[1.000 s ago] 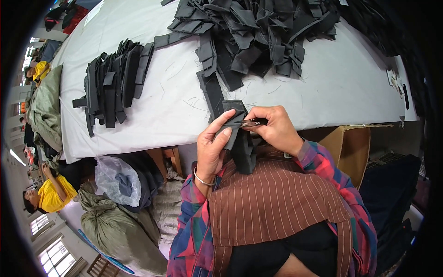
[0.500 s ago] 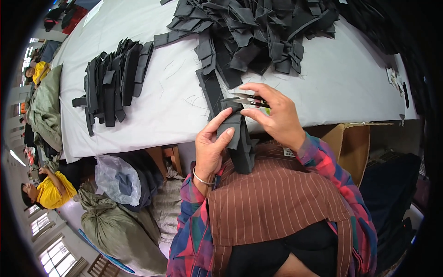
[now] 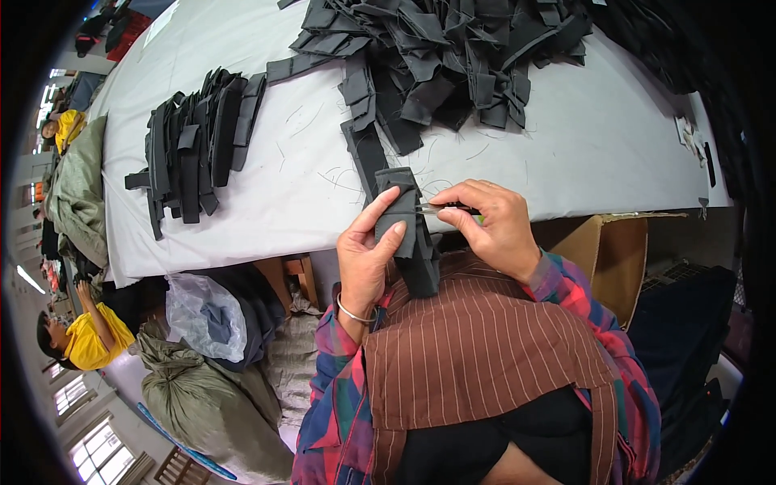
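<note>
The left hand (image 3: 364, 263) pinches the cloth (image 3: 414, 234) between thumb and index finger; it juts past the fingertips and hangs below them. Just right of that pinch, the right hand (image 3: 495, 222) has its fingers closed around snips (image 3: 459, 208), tips at the cloth's edge.

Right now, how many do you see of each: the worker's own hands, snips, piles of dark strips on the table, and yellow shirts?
Hands: 2, left hand and right hand
Snips: 1
Strip piles: 2, large pile and small pile
Yellow shirts: 2, near shirt and far shirt
Total: 7
</note>
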Tool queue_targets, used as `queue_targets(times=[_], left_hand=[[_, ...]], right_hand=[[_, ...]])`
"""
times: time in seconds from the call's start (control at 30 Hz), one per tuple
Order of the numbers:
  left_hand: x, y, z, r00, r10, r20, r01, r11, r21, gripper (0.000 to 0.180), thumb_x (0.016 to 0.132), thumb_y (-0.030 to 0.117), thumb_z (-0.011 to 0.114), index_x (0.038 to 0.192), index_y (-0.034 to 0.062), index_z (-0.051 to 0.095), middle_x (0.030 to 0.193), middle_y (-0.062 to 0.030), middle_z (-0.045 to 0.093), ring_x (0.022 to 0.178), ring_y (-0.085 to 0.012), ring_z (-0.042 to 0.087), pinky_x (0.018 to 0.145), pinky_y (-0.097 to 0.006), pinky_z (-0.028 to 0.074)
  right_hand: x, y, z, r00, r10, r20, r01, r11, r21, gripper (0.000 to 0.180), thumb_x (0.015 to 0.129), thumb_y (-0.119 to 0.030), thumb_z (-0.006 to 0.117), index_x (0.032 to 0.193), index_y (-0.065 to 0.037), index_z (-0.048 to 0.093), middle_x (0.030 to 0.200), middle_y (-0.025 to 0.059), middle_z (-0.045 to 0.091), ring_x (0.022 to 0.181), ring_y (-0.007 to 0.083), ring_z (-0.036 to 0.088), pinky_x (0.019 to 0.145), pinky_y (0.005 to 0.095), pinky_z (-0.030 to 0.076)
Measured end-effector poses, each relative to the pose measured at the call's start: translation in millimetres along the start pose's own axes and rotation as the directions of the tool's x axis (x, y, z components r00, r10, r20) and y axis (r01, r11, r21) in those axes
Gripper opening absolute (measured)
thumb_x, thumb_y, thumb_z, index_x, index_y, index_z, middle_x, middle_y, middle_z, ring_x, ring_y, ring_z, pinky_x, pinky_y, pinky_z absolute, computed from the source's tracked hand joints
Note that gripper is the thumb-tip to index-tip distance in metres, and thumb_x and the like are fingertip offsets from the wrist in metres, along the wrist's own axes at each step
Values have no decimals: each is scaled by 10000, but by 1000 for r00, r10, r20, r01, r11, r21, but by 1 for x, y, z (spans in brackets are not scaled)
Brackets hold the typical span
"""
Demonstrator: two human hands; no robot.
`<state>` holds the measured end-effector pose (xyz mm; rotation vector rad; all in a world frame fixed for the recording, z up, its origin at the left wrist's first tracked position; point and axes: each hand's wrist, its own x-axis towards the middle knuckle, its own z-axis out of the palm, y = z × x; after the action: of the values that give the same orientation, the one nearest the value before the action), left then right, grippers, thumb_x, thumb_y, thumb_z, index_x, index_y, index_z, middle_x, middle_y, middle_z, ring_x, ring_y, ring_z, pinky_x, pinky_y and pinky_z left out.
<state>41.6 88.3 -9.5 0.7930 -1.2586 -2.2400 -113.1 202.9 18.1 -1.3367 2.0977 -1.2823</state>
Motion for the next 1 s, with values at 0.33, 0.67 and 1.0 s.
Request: queue_targets(times=[0.33,0.67,1.0], left_hand=[[-1,1,1,1000,8,-10,-8,999,34,476,846,-60,612,1305,-44,488,1198,-142,584,1034,-150,589,912,-262,479],[-1,2,1,1000,13,1,-13,998,65,479,845,-56,615,1306,-39,489,1201,-135,581,1043,-147,584,918,-258,474],[0,1,3,1000,14,3,-14,999,51,510,841,-52,617,1326,-45,460,1215,-145,568,1065,-158,574,932,-266,464]], right_hand=[[1,1,2,1000,-23,-10,22,997,-72,70,805,-167,657,854,-121,676,715,27,631,661,212,596,585,327,458],[2,1,3,1000,-12,2,12,996,-91,71,802,-169,662,854,-123,676,713,21,630,643,205,584,574,325,450],[4,3,0,991,-133,-14,129,980,-152,81,773,-143,694,847,-113,677,736,10,648,614,196,546,595,302,442]])
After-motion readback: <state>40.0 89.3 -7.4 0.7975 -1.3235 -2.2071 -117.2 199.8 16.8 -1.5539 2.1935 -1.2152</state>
